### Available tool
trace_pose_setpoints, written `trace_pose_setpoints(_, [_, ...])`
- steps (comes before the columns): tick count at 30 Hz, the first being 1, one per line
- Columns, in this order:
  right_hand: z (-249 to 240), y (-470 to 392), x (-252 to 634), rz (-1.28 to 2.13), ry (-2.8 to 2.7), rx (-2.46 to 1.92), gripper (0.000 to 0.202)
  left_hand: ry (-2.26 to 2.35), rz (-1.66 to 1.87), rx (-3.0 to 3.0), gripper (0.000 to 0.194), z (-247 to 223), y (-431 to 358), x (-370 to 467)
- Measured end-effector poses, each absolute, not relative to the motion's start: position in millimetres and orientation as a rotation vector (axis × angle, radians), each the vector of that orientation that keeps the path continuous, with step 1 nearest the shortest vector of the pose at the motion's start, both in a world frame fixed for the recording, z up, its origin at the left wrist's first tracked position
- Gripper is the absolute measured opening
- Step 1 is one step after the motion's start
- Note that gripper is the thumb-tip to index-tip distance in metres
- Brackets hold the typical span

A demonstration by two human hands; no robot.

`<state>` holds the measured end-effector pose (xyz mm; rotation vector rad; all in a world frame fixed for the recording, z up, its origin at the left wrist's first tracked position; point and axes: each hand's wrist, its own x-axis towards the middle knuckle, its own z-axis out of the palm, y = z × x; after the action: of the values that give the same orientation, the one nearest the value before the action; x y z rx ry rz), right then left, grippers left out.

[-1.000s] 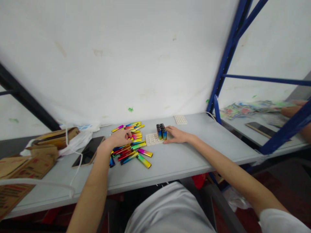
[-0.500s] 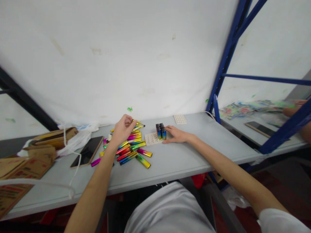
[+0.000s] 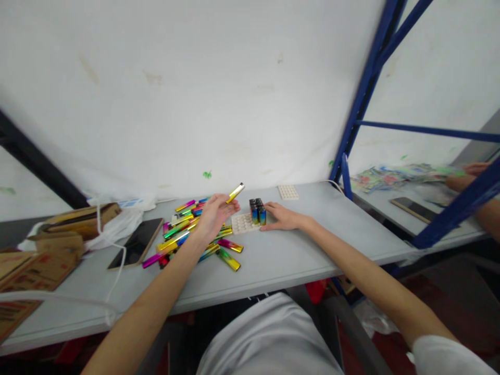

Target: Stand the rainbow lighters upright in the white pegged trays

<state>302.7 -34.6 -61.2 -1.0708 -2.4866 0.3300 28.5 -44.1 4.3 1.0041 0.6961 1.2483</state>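
Observation:
Between the fingers of my left hand is a gold and silver lighter with a dark end, tilted up to the right. Below that hand lies a loose pile of shiny coloured lighters. A white tray with holes sits just right of the pile. Several blue lighters with black tops stand upright at its right end. My right hand rests beside them, its fingers against the group and the tray's right edge.
A second white holed tray lies near the wall. To the left are a dark phone, a white cable, a plastic bag and cardboard boxes. A blue metal frame rises at right; beyond it, another person's arm.
My left hand has moved right, off the pile's back, raising the gold lighter toward the tray. My right hand has stayed by the standing lighters.

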Motion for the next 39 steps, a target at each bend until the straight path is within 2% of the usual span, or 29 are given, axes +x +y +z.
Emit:
trace_pose_setpoints(7, [-62, -34, 303, 0.301, -2.487, -1.040, 0.077, 0.625, 1.003, 1.024, 0.024, 4, -54, 37])
trace_pose_setpoints(11, [-64, -33, 303, 0.306, -2.482, -1.021, 0.077, 0.625, 0.975, 1.166, 0.031, 0, -58, 40])
trace_pose_setpoints(15, [-64, -32, 303, 0.307, -2.473, -1.024, 0.077, 0.633, 0.993, 1.254, 0.026, -4, -59, 42])
trace_pose_setpoints(24, [-64, -32, 303, 0.291, -2.486, -1.044, 0.078, 0.871, 0.911, 1.317, 0.059, -18, -56, 46])
trace_pose_setpoints(29, [-66, -31, 303, 0.294, -2.461, -1.029, 0.078, 0.883, 0.838, 1.306, 0.057, -18, -55, 48])
trace_pose_setpoints(35, [-65, -32, 303, 0.301, -2.465, -1.029, 0.078, 0.766, 0.851, 1.339, 0.043, -16, -53, 47])
trace_pose_setpoints(39, [-65, -32, 302, 0.299, -2.473, -1.033, 0.080, 0.726, 0.930, 1.449, 0.050, -20, -51, 46])
